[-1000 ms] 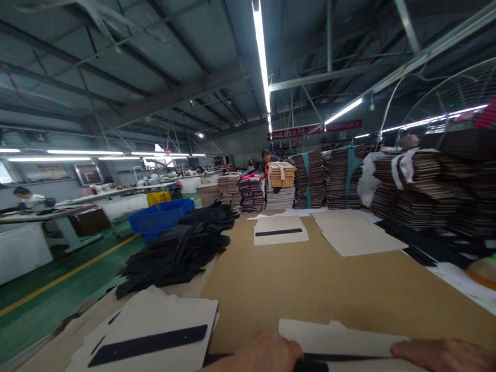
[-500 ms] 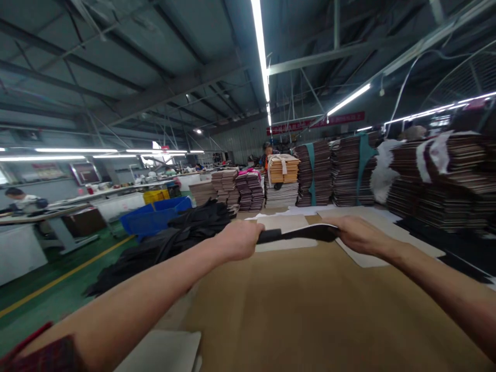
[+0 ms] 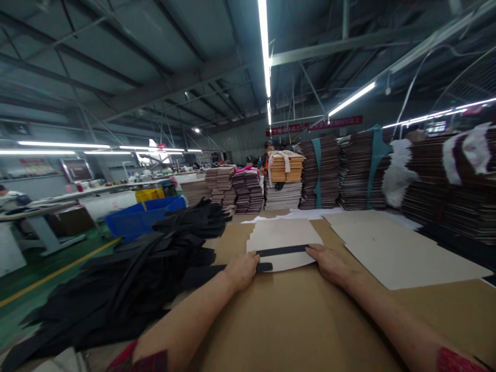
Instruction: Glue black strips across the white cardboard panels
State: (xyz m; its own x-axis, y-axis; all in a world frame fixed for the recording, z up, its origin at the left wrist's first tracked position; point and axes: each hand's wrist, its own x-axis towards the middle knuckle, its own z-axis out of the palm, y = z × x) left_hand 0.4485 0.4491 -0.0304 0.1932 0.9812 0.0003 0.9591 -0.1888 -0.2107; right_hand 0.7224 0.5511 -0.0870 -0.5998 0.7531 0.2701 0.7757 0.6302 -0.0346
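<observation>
A black strip (image 3: 284,250) lies across a pale sheet (image 3: 284,232) on the brown work surface (image 3: 294,320). My left hand (image 3: 243,269) pinches the strip's left end, fingers closed. At its right end my right hand (image 3: 323,257) has the strip between thumb and fingers. Another black piece (image 3: 205,275) runs under my left hand, and its tip shows just right of that hand. To the right lies a second set of pale sheets (image 3: 403,248).
A heap of black pieces (image 3: 127,279) covers the left side. Beyond it stands a blue bin (image 3: 141,214). Tall stacks of dark pieces (image 3: 360,173) line the back, near a yellow-topped stack (image 3: 287,168). A person (image 3: 268,150) is behind them.
Both hands have come down and the strip, twisted and raised before, now lies straight on the pale sheet. The view has shifted, showing more of the black heap.
</observation>
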